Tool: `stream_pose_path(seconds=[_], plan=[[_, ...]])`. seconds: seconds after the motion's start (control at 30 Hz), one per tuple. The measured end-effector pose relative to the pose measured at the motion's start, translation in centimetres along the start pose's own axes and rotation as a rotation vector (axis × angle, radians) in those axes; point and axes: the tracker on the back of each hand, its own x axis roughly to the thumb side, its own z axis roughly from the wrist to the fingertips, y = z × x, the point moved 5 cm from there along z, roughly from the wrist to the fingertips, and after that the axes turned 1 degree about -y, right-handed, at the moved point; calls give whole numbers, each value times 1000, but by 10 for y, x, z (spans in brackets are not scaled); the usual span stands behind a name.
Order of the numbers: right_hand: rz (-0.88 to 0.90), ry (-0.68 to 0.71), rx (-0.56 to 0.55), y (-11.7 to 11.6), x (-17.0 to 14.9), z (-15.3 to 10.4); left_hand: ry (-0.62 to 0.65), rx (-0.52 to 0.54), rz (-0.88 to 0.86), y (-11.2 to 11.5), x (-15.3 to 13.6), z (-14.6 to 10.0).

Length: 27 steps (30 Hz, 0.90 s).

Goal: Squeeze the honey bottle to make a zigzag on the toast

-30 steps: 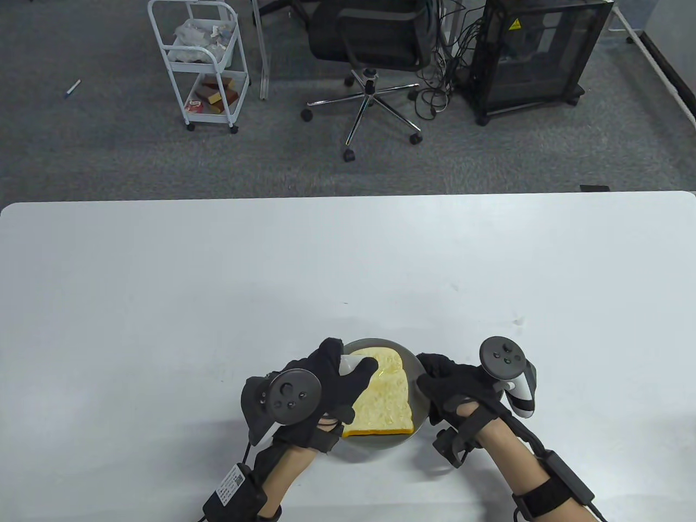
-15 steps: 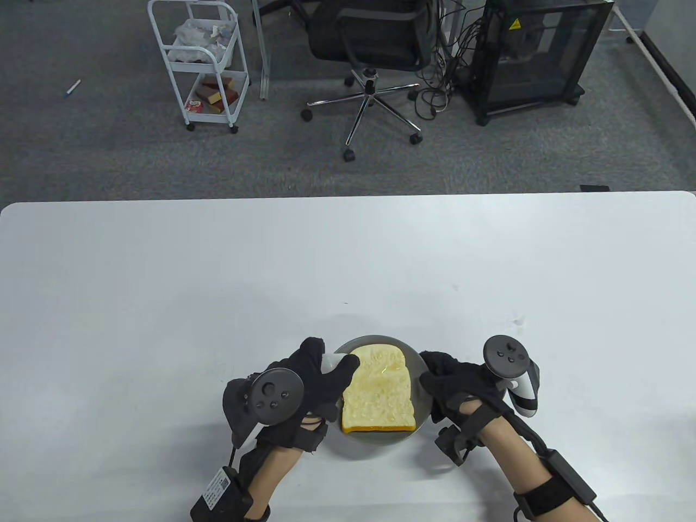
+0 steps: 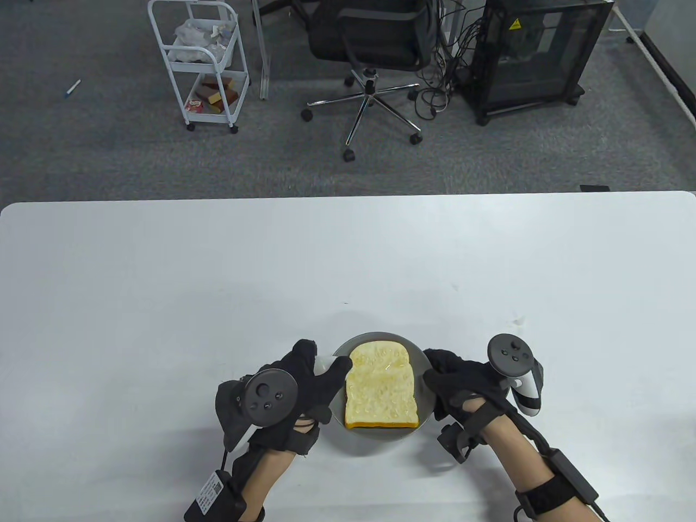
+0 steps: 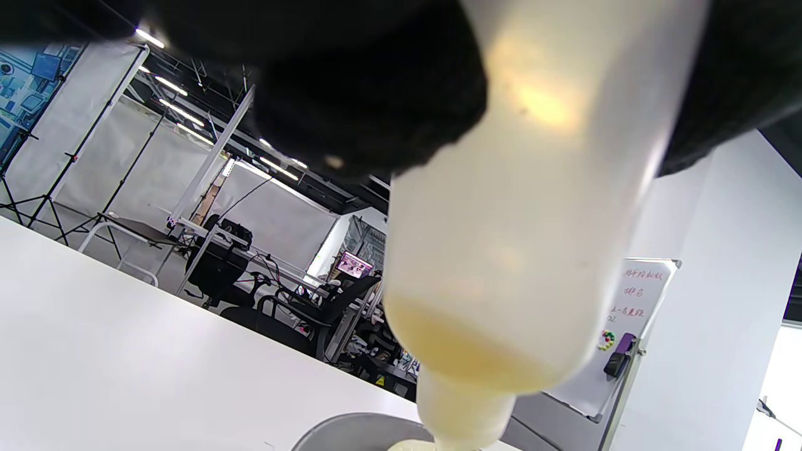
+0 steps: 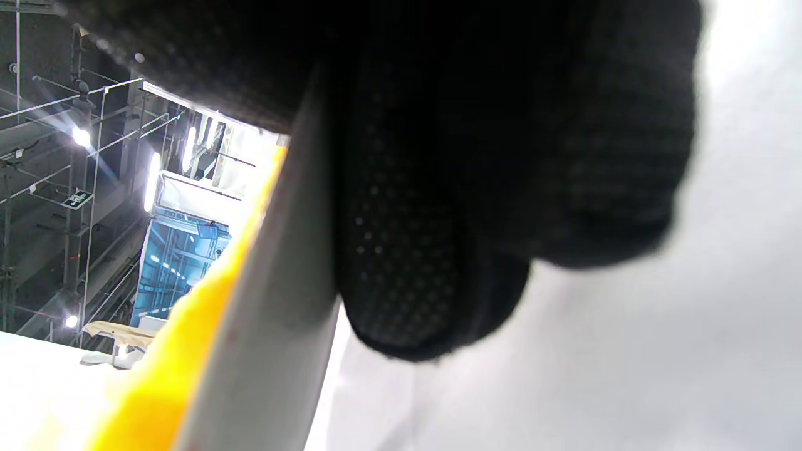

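Observation:
A slice of toast (image 3: 381,387) with glossy honey lines lies on a grey plate (image 3: 421,359) near the table's front edge. My left hand (image 3: 312,380) grips a translucent white honey bottle (image 3: 325,363), nozzle down, at the plate's left rim. In the left wrist view the bottle (image 4: 520,238) fills the frame, honey pooled at its neck, its tip just above the plate (image 4: 351,432). My right hand (image 3: 451,380) holds the plate's right rim. In the right wrist view its fingers (image 5: 438,250) lie on the plate's rim (image 5: 269,351), next to the toast's yellow crust (image 5: 182,351).
The white table (image 3: 217,283) stretches far and to both sides. Beyond it on the floor stand a white cart (image 3: 201,65), an office chair (image 3: 370,49) and a black cabinet (image 3: 538,54).
My left hand has carried the bottle leftward off the toast to the plate's left rim. The right hand has stayed on the plate's right rim.

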Motion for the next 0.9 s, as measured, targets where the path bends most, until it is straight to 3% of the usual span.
stream_pose_path(seconds=[0.9], plan=[[-16,4,23,-7,-1,1,70,-29,-60,28,34,5]])
